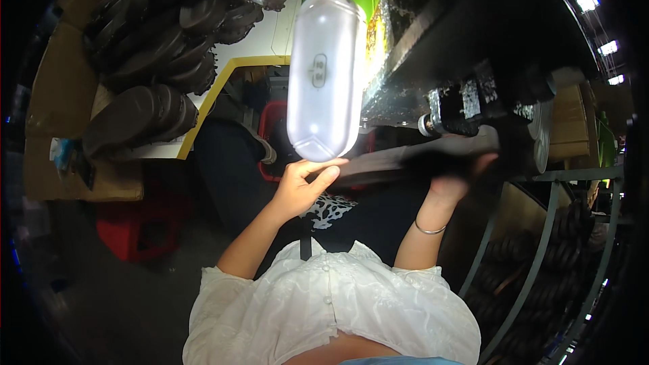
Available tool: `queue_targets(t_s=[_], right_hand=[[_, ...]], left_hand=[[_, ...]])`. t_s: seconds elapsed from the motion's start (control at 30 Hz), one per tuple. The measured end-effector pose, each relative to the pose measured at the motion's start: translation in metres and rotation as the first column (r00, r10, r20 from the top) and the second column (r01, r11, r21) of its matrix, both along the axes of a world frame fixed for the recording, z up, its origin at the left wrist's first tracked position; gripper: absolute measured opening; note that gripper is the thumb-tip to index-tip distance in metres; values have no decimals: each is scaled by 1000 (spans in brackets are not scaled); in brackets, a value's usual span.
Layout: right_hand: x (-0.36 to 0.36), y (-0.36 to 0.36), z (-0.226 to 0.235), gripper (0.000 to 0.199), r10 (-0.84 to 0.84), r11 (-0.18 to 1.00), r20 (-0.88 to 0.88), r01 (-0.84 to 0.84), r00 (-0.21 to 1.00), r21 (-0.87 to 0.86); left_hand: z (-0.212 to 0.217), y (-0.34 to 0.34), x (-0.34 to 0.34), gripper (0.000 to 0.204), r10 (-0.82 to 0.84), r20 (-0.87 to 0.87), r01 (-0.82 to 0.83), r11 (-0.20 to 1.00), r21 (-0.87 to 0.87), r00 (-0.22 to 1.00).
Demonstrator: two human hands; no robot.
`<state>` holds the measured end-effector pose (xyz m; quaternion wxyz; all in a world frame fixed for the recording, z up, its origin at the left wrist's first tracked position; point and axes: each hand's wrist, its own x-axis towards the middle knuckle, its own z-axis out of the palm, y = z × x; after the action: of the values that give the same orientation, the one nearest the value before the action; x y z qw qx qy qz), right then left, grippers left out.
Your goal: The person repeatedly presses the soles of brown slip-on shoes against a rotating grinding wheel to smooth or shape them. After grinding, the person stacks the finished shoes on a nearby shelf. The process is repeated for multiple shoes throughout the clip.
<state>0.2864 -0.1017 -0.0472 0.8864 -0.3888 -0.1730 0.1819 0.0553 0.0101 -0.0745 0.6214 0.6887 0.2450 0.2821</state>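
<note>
Best steadying the long dark piece (378,163) at both ends, with left fingers (327,177) clamped on it, right fingers (484,161) too blurred to judge.

Held piece (378,163): mid-grey, shading to black (blurred). Shirt (297,297): white. Bangle (430,232): silver. Spotted cloth (330,209): black animal print on white. Lamp (324,105): glowing white, small dark oval mark. Soles (138,122): dark brown. Table (267,37): white, yellow edge. Cardboard (54,122): tan-brown. Stool (122,230): red. Rack (581,174): grey-green. Trousers (230,155): near-black.
</note>
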Motion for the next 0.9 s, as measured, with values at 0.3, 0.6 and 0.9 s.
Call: queue_targets(t_s=[0.3,0.6,0.9], right_hand=[[-26,-4,-4,61,-241,970,61,240,969,25],[-51,-5,11,62,-133,988,236,109,963,112],[0,-30,10,46,-188,981,174,176,967,83]], left_hand=[[-24,-18,17,11,156,-137,-141,984,111,978],[-125,-24,24,11,172,-586,4,958,286,792],[-79,-33,22,67,-341,-15,320,895,-311,940]])
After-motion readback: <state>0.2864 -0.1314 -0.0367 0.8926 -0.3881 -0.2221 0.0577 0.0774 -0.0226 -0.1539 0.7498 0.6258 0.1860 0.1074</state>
